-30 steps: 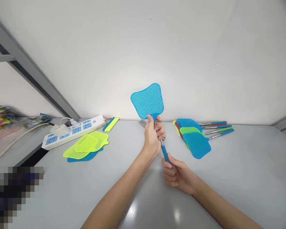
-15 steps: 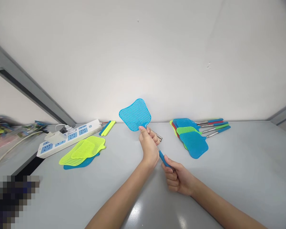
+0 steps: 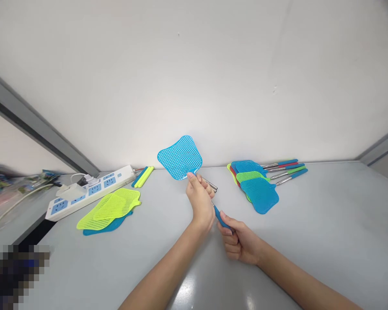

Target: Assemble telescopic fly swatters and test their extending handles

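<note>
A blue fly swatter [image 3: 181,157] is held up in front of me, tilted toward the upper left. My left hand [image 3: 198,196] is closed around it just under the perforated head. Lower down, my right hand [image 3: 238,239] grips its blue handle. Metal rods [image 3: 210,185] lie on the table behind my left hand, partly hidden by it. To the right is a pile of fly swatters [image 3: 260,196] in blue, green and red with metal shafts. On the left lie loose yellow-green swatter heads [image 3: 118,204] over a blue swatter head [image 3: 108,226].
Yellow and blue handle tubes [image 3: 144,176] lie beside a white power strip [image 3: 90,191] with plugs in it. Colourful plastic packets [image 3: 0,181] sit at the far left. A pale wall [image 3: 194,86] stands behind the grey table [image 3: 326,224].
My view has shifted slightly, so most things appear a little further left. Both hands keep the same hold on the swatter.
</note>
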The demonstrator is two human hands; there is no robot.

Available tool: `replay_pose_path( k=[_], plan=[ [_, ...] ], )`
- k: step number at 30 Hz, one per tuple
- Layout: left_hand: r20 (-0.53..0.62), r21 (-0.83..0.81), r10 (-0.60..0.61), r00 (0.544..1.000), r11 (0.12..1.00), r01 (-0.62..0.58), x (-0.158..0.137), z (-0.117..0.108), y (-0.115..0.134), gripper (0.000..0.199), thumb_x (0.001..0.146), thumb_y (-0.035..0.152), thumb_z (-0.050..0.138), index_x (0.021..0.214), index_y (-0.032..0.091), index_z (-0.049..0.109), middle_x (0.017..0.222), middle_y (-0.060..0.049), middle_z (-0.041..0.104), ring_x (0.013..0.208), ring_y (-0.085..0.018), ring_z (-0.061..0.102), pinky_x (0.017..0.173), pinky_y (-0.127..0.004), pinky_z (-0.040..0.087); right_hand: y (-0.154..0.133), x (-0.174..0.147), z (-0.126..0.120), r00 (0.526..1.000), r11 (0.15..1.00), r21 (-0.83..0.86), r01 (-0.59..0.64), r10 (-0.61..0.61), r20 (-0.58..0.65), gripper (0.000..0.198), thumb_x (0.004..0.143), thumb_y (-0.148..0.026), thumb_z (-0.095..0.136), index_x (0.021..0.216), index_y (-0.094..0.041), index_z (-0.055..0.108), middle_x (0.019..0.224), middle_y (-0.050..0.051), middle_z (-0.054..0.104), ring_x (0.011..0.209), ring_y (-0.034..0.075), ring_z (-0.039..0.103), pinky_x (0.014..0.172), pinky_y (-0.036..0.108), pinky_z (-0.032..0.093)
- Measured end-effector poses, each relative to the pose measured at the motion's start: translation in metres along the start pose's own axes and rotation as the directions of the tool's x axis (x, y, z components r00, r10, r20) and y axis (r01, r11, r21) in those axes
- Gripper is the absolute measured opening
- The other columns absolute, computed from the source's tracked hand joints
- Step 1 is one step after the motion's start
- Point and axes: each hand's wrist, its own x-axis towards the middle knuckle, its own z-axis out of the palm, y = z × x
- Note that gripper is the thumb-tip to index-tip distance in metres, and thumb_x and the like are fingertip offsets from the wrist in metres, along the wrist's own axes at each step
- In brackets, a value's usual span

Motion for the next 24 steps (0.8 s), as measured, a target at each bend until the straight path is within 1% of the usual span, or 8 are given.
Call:
replay_pose_path(
  k=[10,18,24],
  plan=[
    [0.008,0.018,0.017,1.000,1.000,-0.017,-0.007,0.004,0.006,0.036,0.078,0.051,0.034,0.062,0.019,0.034,0.051,0.008,0.019,0.036,-0.004,0.016,0.032,-0.015,0.017,0.001,0.001,-0.001,1.000,0.999,-0.029,0.027,-0.027,-0.005,0.046,0.075,-0.057,0.037,0.051,-0.018,0.031,0.030,-0.011,0.018,0.026,0.003,0.008,0.028,0.018,0.006],
    [0.035,0.046,0.067,0.997,0.997,-0.068,-0.022,0.012,0.016,0.036,0.078,0.051,0.035,0.061,0.019,0.033,0.054,0.007,0.023,0.039,-0.004,0.020,0.034,-0.016,0.019,0.005,0.002,-0.007,0.994,0.996,-0.003,0.092,-0.092,0.059,0.046,0.075,-0.054,0.040,0.048,-0.017,0.037,0.030,-0.010,0.019,0.025,0.003,0.010,0.028,0.017,0.009],
    [0.039,0.051,0.060,0.997,0.997,-0.062,-0.026,0.012,0.018,0.038,0.078,0.052,0.034,0.059,0.019,0.033,0.052,0.007,0.022,0.038,-0.005,0.020,0.034,-0.016,0.019,0.006,0.003,-0.008,0.990,0.992,0.010,0.125,-0.126,0.066,0.046,0.075,-0.053,0.040,0.047,-0.016,0.039,0.031,-0.009,0.019,0.026,0.003,0.011,0.028,0.017,0.011]
  ],
)
